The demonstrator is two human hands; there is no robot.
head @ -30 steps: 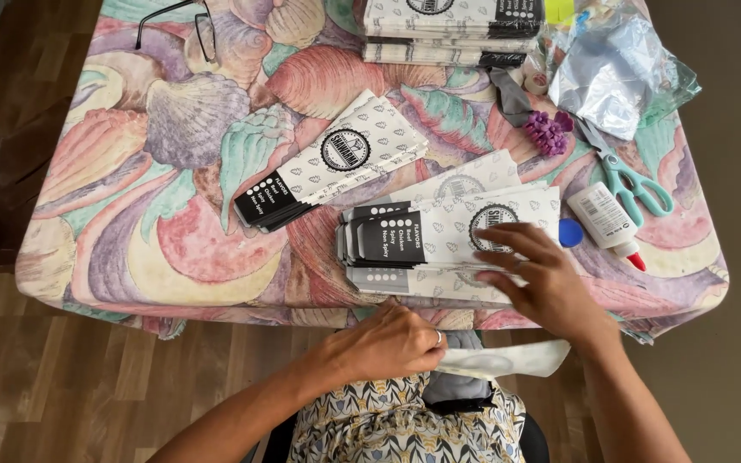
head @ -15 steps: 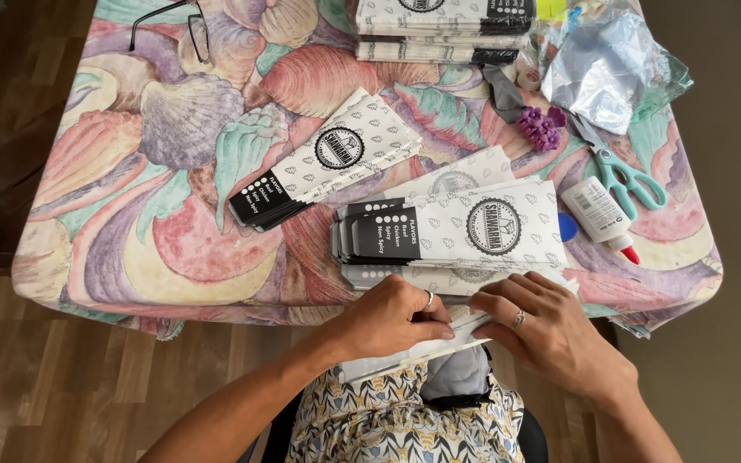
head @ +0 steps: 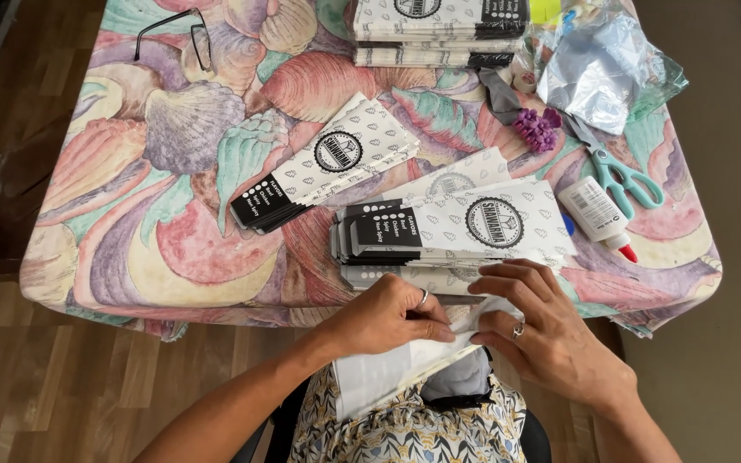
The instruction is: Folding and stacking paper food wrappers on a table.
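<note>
White paper bag (head: 388,373) is pinched in both the left hand (head: 388,315) and right hand (head: 542,330) at the desk's (head: 130,249) near edge, mid-fold I'd guess, so pressing that crease flat looks next.

We wore no sleeves; both forearms were bare to the frame's edge. Our left hand (head: 383,317) carried a thin silver ring, and our right hand (head: 546,339) carried a silver ring too. Below them our garment (head: 413,433) was pale, printed with small yellow, blue and black leaf shapes.
</note>
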